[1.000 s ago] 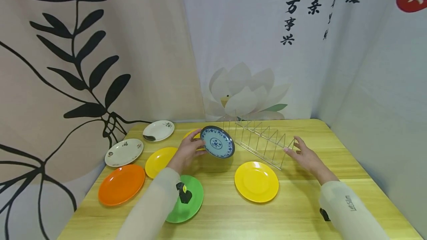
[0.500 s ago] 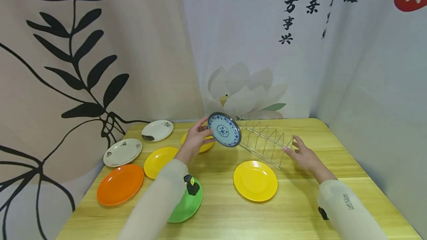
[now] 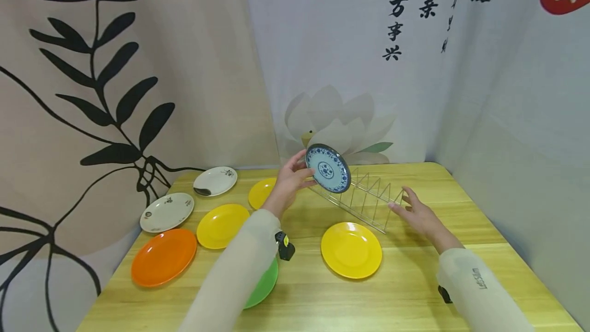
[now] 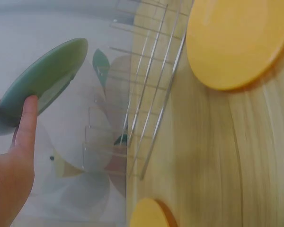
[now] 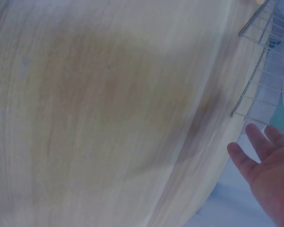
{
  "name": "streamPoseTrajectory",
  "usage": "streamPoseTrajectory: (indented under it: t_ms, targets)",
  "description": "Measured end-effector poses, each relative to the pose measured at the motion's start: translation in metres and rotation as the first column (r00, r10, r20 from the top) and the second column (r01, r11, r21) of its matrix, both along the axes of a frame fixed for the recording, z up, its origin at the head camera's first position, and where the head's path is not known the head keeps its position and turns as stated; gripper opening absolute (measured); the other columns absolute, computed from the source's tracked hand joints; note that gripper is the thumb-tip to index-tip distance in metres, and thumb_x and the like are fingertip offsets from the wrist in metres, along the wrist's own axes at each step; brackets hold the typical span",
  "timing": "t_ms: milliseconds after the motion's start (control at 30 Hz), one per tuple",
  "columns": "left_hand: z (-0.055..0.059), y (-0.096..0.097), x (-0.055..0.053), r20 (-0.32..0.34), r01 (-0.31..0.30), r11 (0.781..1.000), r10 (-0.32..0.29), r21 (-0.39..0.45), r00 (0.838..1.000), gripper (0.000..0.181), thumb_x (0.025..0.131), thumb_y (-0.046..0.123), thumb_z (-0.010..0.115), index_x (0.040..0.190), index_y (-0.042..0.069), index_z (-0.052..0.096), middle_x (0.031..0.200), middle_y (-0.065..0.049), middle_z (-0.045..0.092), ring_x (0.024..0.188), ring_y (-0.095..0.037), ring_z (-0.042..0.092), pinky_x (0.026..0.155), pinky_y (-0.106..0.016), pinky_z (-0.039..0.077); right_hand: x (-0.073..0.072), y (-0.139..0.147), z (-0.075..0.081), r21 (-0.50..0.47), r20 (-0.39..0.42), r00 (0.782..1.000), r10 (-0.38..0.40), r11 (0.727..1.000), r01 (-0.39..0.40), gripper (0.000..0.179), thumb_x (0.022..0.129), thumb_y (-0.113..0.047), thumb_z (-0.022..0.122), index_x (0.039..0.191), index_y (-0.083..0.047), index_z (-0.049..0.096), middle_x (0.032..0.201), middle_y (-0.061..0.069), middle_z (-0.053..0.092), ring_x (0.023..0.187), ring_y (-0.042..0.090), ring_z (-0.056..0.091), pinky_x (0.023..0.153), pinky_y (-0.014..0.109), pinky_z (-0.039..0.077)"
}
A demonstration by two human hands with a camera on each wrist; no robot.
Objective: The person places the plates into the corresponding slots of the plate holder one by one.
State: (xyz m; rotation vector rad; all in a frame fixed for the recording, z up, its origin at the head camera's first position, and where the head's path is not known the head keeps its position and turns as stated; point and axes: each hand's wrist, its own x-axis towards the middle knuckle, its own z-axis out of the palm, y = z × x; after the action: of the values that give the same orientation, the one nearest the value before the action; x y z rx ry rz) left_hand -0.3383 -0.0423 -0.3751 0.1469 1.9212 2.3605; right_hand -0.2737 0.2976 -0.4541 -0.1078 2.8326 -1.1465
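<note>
My left hand (image 3: 292, 181) holds a small blue-and-white patterned plate (image 3: 328, 169) by its left edge, tilted, above the far end of the wire rack (image 3: 364, 199). In the left wrist view the plate's plain greenish underside (image 4: 47, 80) shows, with a finger lying against it. The plate is raised off the table and hides part of the rack in the head view. My right hand (image 3: 421, 216) is at the rack's near right end, fingers loosely spread. In the right wrist view its fingertips (image 5: 252, 130) are close by the wires; whether they touch is hard to tell.
A yellow plate (image 3: 352, 250) lies in front of the rack. To the left are more yellow plates (image 3: 223, 226), an orange plate (image 3: 164, 257) and two white plates (image 3: 167, 212). My left sleeve partly covers a green plate (image 3: 265, 286). A curtain (image 3: 207, 91) hangs behind the table.
My left hand has carried the blue-and-white plate up and to the right, from beside the rack to over its far end. The right hand has stayed at the rack's end.
</note>
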Motion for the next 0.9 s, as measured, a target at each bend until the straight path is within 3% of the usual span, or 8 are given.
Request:
streamPoseTrajectory:
  t_ms: [233, 700, 900]
  targets:
    - [0.002, 0.019, -0.002, -0.022, 0.044, 0.998, -0.045, -0.042, 0.999, 0.068, 0.091, -0.007, 0.065, 0.15, 0.019, 0.044, 0.127, -0.018, 0.052, 0.099, -0.027, 0.062, 0.082, -0.04, 0.059, -0.001, 0.0, 0.0, -0.006, 0.007, 1.0, -0.003, 1.0, 0.003, 0.093, 0.098, -0.064, 0.042, 0.159, -0.013, -0.005, 0.157, 0.032, 0.017, 0.136, 0.054, 0.032, 0.103, 0.071, 0.032]
    - [-0.001, 0.061, -0.003, -0.06, 0.125, 0.991, -0.128, -0.054, 0.99, 0.066, 0.09, -0.006, 0.066, 0.149, 0.018, 0.047, 0.125, -0.017, 0.053, 0.096, -0.027, 0.065, 0.087, -0.044, 0.056, -0.002, -0.002, -0.001, -0.005, 0.022, 1.0, -0.017, 1.0, 0.017, 0.093, 0.099, -0.062, 0.043, 0.159, -0.01, -0.005, 0.156, 0.034, 0.017, 0.135, 0.054, 0.032, 0.104, 0.07, 0.031]
    - [-0.003, 0.074, -0.003, -0.092, 0.149, 0.986, -0.156, -0.08, 0.983, 0.065, 0.09, -0.006, 0.065, 0.149, 0.017, 0.047, 0.125, -0.015, 0.054, 0.1, -0.027, 0.063, 0.083, -0.039, 0.058, -0.002, -0.002, -0.001, -0.007, 0.02, 1.0, -0.015, 1.0, 0.015, 0.093, 0.099, -0.06, 0.045, 0.159, -0.009, -0.004, 0.155, 0.035, 0.019, 0.135, 0.054, 0.033, 0.104, 0.07, 0.032]
